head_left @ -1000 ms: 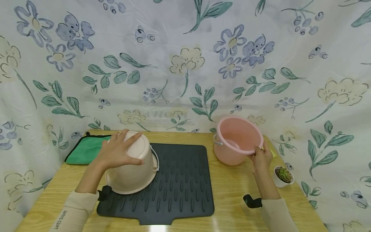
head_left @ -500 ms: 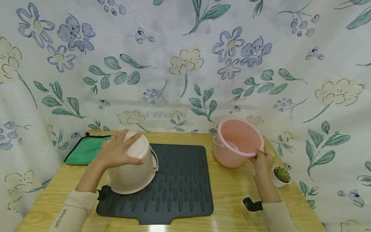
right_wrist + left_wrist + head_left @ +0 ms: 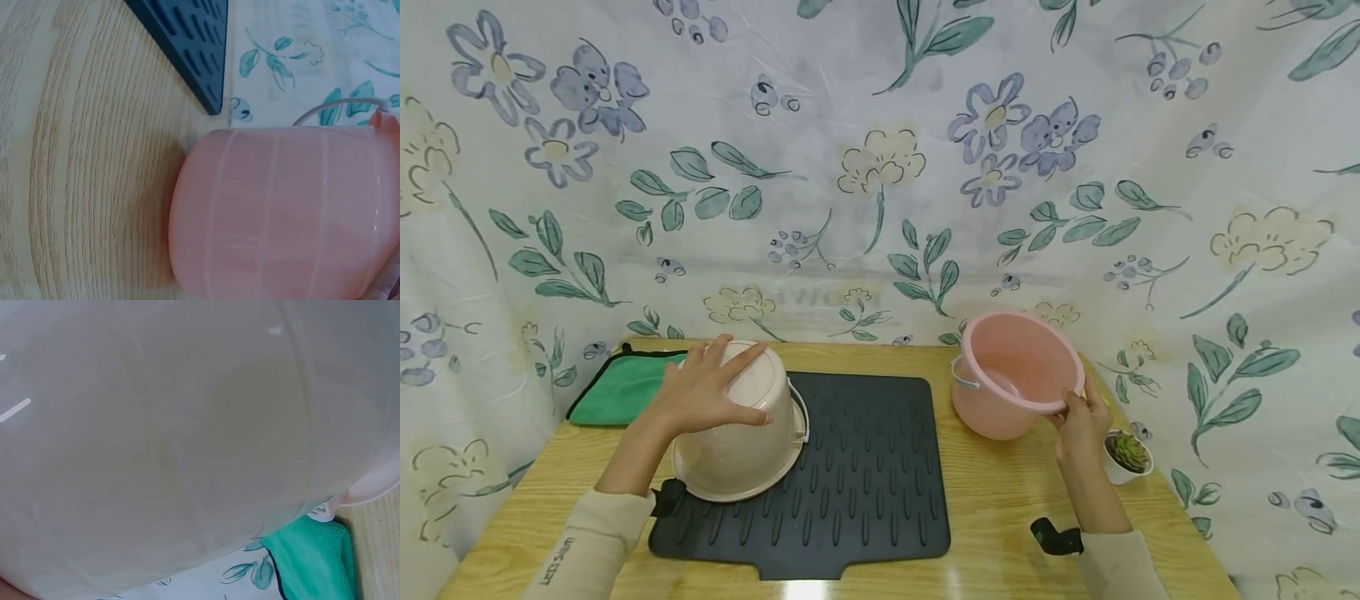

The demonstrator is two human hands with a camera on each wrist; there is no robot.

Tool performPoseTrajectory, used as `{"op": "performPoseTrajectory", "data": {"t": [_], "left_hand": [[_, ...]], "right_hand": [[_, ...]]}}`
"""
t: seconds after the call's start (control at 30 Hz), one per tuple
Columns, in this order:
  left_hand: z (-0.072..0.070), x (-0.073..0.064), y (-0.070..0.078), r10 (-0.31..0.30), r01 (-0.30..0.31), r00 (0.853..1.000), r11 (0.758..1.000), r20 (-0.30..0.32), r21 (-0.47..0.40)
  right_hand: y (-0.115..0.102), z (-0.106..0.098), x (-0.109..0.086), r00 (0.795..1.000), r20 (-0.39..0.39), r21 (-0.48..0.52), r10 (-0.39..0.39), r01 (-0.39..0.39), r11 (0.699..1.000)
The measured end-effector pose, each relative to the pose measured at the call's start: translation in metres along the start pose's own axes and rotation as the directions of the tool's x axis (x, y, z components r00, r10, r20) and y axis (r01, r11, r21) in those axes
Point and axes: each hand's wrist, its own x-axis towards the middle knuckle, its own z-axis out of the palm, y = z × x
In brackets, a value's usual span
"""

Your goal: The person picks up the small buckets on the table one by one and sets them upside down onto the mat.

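An upside-down cream bucket stands on a dark ribbed mat, its white handle hanging on the right side. My left hand rests over its upturned base, fingers spread and thumb stretched across the near side. In the left wrist view the bucket's wall fills most of the frame. On the right, my right hand pinches the near right rim of a pink bucket, whose mouth leans toward me. Its ringed side shows in the right wrist view, with fingers at the corner.
A green cloth with black edging lies at the back left, partly behind the cream bucket. A small potted succulent stands close to the right forearm. Behind the wooden table hangs a floral curtain.
The right hand and the pink bucket have shifted slightly nearer to me. The left hand and the cream bucket have stayed put. The view has turned a little.
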Motion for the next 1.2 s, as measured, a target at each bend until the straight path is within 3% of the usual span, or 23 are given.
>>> {"op": "performPoseTrajectory", "data": {"t": [0.2,0.53,0.9,1.2], "left_hand": [[0.000,0.000,0.000,0.004,-0.004,1.000,1.000,-0.003,0.008],[0.001,0.000,-0.001,0.000,0.000,1.000,1.000,-0.007,0.006],[-0.001,0.001,0.000,0.009,-0.009,1.000,1.000,-0.020,0.014],[-0.003,-0.001,0.002,0.012,-0.012,1.000,1.000,-0.017,0.004]], "right_hand": [[-0.002,-0.003,-0.003,0.999,0.020,0.043,0.030,-0.030,0.999],[-0.008,-0.009,-0.009,0.994,-0.018,0.074,0.106,-0.105,0.992],[-0.011,-0.020,-0.017,0.988,0.011,0.161,0.156,-0.156,0.974],[-0.009,-0.026,-0.025,0.985,0.026,0.325,0.168,-0.167,0.931]]}}
